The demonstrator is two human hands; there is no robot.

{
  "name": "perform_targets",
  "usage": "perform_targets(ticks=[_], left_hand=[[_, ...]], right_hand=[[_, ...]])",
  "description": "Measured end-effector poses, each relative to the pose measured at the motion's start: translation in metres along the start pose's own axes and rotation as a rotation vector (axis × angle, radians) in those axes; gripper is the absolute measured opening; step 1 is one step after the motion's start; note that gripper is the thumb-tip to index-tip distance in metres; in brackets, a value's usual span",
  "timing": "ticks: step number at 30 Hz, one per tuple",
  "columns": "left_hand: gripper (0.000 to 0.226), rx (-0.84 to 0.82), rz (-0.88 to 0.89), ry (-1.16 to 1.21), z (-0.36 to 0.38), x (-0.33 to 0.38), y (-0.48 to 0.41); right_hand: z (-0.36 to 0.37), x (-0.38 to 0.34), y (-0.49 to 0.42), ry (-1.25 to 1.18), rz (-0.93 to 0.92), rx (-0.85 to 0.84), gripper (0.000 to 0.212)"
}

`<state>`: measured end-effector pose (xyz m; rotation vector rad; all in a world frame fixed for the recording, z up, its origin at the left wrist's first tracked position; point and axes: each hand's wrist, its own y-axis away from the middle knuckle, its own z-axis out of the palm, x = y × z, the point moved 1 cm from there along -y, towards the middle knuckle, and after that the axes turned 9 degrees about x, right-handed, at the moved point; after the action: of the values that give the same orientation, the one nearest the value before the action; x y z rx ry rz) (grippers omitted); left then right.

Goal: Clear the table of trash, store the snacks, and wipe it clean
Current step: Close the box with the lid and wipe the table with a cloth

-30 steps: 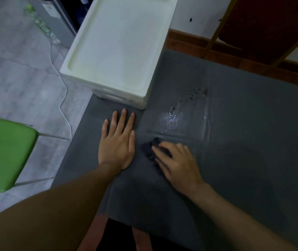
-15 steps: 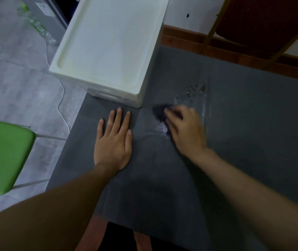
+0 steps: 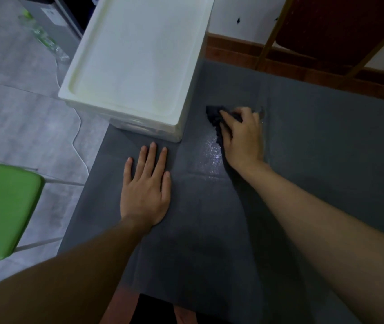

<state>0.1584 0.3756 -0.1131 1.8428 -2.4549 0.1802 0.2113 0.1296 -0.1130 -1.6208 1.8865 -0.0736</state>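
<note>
A grey-covered table (image 3: 314, 141) fills the right and middle of the view. My right hand (image 3: 242, 136) presses a dark cloth (image 3: 213, 114) flat on the table, just right of the white bin; most of the cloth is hidden under the palm. A shiny wet streak (image 3: 211, 155) lies on the cover near that hand's wrist side. My left hand (image 3: 145, 188) rests flat on the table with fingers spread, holding nothing, in front of the bin.
A white lidded storage bin (image 3: 135, 61) stands at the table's far left corner. A green chair seat (image 3: 1, 209) is on the left over a tiled floor, with a white cable (image 3: 79, 134). Wooden furniture (image 3: 326, 66) runs behind the table.
My right hand has slid the cloth away from me, from beside my left hand over the wet spot to beside the bin. The droplets are now smeared. My left hand stays flat.
</note>
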Motion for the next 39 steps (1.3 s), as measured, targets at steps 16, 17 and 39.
perform_targets(ticks=[16,17,39], left_hand=[[0.048,0.043,0.377,0.232,-0.004,0.063,-0.049],[0.050,0.029,0.329,0.255,-0.001,0.072,-0.060],[0.069,-0.063,0.234,0.122,0.011,0.083,-0.076]], right_hand=[[-0.051,0.033,0.040,0.034,0.259,0.065,0.029],[-0.053,0.027,0.049,0.004,0.187,0.040,0.029],[-0.005,0.092,-0.070,0.064,0.037,0.057,0.029]])
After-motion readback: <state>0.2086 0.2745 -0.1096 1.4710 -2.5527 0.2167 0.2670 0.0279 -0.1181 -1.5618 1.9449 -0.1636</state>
